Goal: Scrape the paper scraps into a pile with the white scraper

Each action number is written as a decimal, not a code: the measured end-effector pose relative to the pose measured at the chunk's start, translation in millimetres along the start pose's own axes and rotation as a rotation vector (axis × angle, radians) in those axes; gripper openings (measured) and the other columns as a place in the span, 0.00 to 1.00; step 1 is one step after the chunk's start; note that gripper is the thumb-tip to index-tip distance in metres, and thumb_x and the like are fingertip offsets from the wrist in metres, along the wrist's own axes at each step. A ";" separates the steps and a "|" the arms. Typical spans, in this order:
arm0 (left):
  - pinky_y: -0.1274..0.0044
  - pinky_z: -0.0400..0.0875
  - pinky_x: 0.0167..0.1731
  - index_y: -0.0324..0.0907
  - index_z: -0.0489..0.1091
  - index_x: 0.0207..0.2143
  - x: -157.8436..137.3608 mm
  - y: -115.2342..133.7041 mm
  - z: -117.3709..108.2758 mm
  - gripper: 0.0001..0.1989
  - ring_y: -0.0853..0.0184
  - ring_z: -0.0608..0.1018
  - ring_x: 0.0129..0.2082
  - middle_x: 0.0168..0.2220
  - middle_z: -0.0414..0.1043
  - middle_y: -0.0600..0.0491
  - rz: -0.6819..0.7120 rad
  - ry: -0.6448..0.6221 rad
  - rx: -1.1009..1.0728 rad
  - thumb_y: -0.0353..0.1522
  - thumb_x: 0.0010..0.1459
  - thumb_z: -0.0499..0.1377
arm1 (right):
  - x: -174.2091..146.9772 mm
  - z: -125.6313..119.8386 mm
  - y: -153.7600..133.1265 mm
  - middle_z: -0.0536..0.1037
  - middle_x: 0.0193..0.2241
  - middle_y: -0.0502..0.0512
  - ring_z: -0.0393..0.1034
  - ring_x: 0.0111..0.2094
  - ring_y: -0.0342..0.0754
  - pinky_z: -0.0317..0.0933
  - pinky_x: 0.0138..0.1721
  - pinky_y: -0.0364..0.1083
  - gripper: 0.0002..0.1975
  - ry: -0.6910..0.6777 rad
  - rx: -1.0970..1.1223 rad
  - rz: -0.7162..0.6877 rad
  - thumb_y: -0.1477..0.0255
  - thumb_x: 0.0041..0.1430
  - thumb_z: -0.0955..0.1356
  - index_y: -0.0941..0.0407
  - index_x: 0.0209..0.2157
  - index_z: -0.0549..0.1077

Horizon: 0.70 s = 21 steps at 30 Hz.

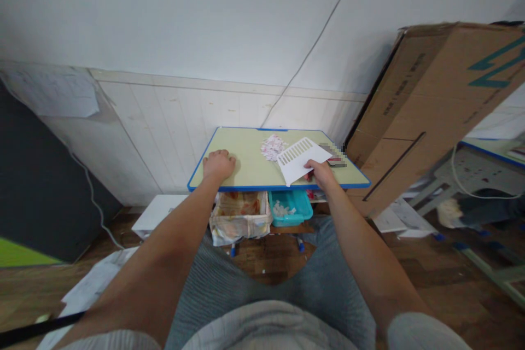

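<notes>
Right of centre in the frame, a white card (301,168) is held in the grip of the right hand (320,174); the card's row of slots (295,152) seems already opened, the remainder left plain. Small pieces (273,147) are heaped alongside. The left hand (219,165) is rested on the surface (250,172); its grip cannot be told.
</notes>
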<state>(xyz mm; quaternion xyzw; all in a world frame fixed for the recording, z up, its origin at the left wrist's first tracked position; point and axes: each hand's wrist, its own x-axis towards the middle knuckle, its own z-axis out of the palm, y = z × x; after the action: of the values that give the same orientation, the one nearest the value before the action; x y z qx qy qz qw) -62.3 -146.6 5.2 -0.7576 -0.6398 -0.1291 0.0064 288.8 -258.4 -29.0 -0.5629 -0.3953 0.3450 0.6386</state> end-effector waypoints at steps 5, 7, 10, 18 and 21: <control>0.52 0.75 0.74 0.32 0.81 0.73 1.8 -1.4 2.7 0.32 0.39 0.81 0.77 0.76 0.81 0.27 0.001 0.002 0.003 0.39 0.82 0.50 | 11.6 -3.1 10.0 0.85 0.39 0.48 0.79 0.30 0.44 0.77 0.32 0.44 0.13 0.079 -0.035 0.056 0.60 0.85 0.80 0.56 0.51 0.83; 0.53 0.75 0.74 0.33 0.82 0.73 2.5 -1.8 3.9 0.31 0.39 0.81 0.77 0.76 0.82 0.27 0.002 0.003 0.004 0.39 0.82 0.50 | 14.9 -3.1 13.4 0.87 0.45 0.52 0.83 0.36 0.47 0.82 0.37 0.47 0.15 0.091 -0.050 0.072 0.58 0.86 0.80 0.56 0.56 0.85; 0.53 0.76 0.73 0.34 0.82 0.72 3.0 -1.9 4.9 0.31 0.39 0.81 0.76 0.75 0.82 0.28 0.001 0.015 0.005 0.39 0.82 0.51 | 16.7 -1.8 16.4 0.89 0.48 0.54 0.85 0.39 0.49 0.84 0.41 0.49 0.14 0.079 -0.075 0.090 0.59 0.85 0.80 0.56 0.57 0.85; 0.54 0.75 0.74 0.33 0.81 0.73 1.4 -0.4 1.7 0.32 0.40 0.80 0.77 0.77 0.81 0.28 -0.004 -0.001 0.005 0.39 0.82 0.50 | 11.6 -1.5 15.1 0.88 0.49 0.54 0.85 0.40 0.49 0.84 0.41 0.49 0.14 0.045 -0.134 0.112 0.61 0.85 0.81 0.56 0.58 0.85; 0.53 0.75 0.74 0.32 0.81 0.74 1.3 -0.4 1.2 0.32 0.39 0.81 0.77 0.77 0.81 0.28 0.000 -0.003 0.001 0.39 0.82 0.50 | 9.1 -1.9 12.2 0.86 0.41 0.49 0.80 0.32 0.45 0.78 0.33 0.44 0.12 0.033 -0.119 0.092 0.62 0.85 0.80 0.56 0.52 0.84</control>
<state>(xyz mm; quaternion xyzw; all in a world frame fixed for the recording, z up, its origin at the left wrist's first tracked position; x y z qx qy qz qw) -62.2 -145.0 4.2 -0.7577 -0.6400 -0.1275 0.0056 294.6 -249.7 -40.2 -0.6231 -0.3781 0.3407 0.5939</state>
